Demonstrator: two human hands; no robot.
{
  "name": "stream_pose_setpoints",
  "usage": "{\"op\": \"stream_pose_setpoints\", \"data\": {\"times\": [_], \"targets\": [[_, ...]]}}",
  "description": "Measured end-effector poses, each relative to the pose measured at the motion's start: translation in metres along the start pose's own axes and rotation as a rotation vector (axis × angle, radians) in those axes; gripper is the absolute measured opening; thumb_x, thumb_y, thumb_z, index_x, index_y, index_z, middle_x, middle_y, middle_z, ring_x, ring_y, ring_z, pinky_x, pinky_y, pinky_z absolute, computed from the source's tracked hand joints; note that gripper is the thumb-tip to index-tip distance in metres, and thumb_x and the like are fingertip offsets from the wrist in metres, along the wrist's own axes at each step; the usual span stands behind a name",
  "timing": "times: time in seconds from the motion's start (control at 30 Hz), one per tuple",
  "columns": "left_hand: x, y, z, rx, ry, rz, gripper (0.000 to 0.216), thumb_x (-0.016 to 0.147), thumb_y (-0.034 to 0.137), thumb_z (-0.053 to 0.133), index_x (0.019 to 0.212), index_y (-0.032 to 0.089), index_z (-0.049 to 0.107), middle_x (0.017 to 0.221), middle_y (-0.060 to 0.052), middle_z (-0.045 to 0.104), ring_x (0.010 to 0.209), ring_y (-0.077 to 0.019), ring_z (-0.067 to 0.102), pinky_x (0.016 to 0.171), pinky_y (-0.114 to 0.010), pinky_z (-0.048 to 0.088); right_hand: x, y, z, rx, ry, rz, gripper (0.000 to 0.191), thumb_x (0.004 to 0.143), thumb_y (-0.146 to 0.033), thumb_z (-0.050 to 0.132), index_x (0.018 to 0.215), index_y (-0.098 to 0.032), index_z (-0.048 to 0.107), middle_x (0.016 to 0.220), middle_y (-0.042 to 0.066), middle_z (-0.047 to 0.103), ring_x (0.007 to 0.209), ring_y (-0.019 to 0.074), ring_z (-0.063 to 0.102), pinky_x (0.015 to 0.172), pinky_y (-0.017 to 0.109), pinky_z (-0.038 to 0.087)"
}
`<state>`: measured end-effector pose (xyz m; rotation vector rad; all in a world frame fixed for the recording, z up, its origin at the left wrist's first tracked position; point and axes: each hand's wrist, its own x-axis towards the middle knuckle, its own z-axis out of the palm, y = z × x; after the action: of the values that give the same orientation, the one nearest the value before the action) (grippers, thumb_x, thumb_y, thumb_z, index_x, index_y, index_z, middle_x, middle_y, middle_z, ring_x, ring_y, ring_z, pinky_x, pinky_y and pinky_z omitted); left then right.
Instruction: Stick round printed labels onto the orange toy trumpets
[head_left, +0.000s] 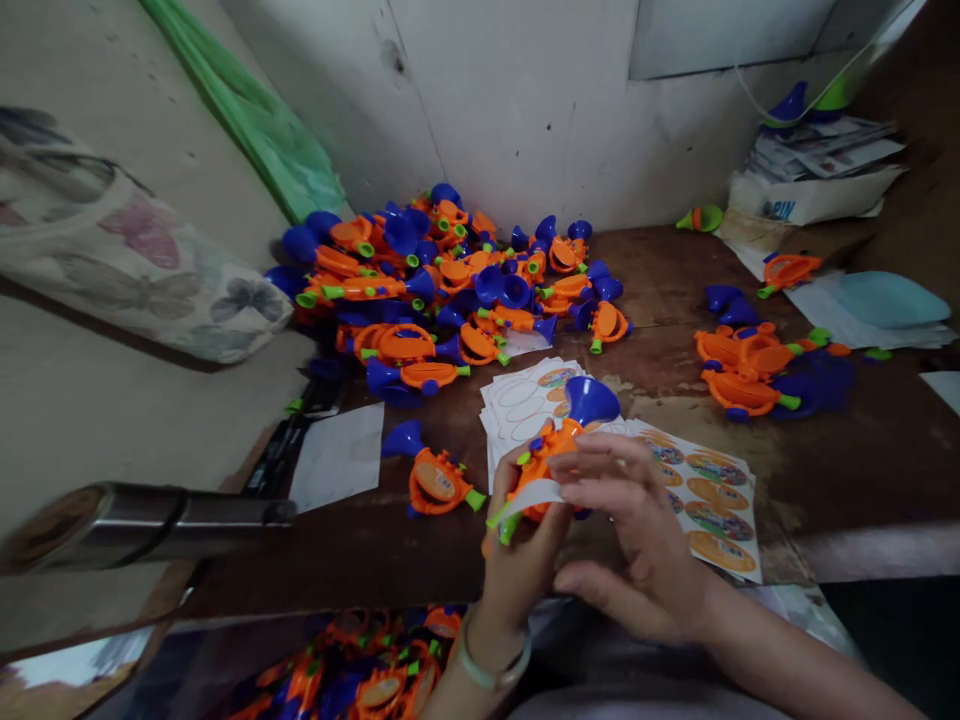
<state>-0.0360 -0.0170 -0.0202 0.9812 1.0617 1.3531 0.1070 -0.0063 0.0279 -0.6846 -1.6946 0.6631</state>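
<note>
My left hand [517, 560] is wrapped round an orange toy trumpet [556, 440] with a blue bell and green mouthpiece, bell pointing away from me. A curled whitish sticker [534, 494] lies across the near end of this trumpet. My right hand [634, 530] is beside it, fingers stretched and thumb apart. Its fingertips reach the sticker's right end; whether it clings to them I cannot tell. Another toy trumpet [439, 480], with an oval orange label, lies left of my hands. Sticker sheets [720, 500] with oval labels lie to the right, and partly used sheets [517, 400] lie behind.
Many toy trumpets [405, 345] are heaped at the back left, and several orange trumpets [742, 370] lie at the right. Another pile [382, 690] is below the table edge. A metal cylinder [172, 525] juts in at left. Papers [817, 190] are stacked at the back right.
</note>
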Motion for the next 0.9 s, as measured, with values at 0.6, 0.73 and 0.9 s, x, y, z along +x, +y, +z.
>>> {"op": "stream_pose_setpoints", "data": {"times": [0.6,0.73,0.9], "targets": [[0.005,0.023,0.009,-0.265,-0.173,0.108,0.065,0.087,0.031,0.095,0.146,0.036,0.068,0.157,-0.008,0.07,0.137,-0.0268,0.074,0.111,-0.032,0.061,0.019,0.0,-0.016,0.272,0.276,0.627,0.026,0.085,-0.031,0.091,0.092,-0.027,0.066,0.078,-0.005,0.067,0.065,0.0109,0.062,0.059,0.018,0.056],[0.005,0.024,0.01,-0.164,-0.143,0.139,0.064,0.087,0.033,0.096,0.145,0.034,0.07,0.152,-0.01,0.073,0.129,-0.0292,0.077,0.107,-0.036,0.064,0.021,0.003,-0.018,0.263,0.255,0.661,0.029,0.084,-0.034,0.092,0.091,-0.027,0.065,0.077,-0.005,0.064,0.066,0.0124,0.06,0.059,0.021,0.056],[0.005,0.023,0.011,-0.068,-0.075,0.188,0.058,0.089,0.033,0.093,0.143,0.034,0.071,0.153,-0.009,0.073,0.133,-0.0286,0.075,0.112,-0.037,0.062,0.018,0.006,-0.016,0.334,0.256,0.682,0.028,0.085,-0.034,0.092,0.092,-0.027,0.066,0.08,-0.005,0.066,0.07,0.0124,0.06,0.063,0.02,0.056]]}}
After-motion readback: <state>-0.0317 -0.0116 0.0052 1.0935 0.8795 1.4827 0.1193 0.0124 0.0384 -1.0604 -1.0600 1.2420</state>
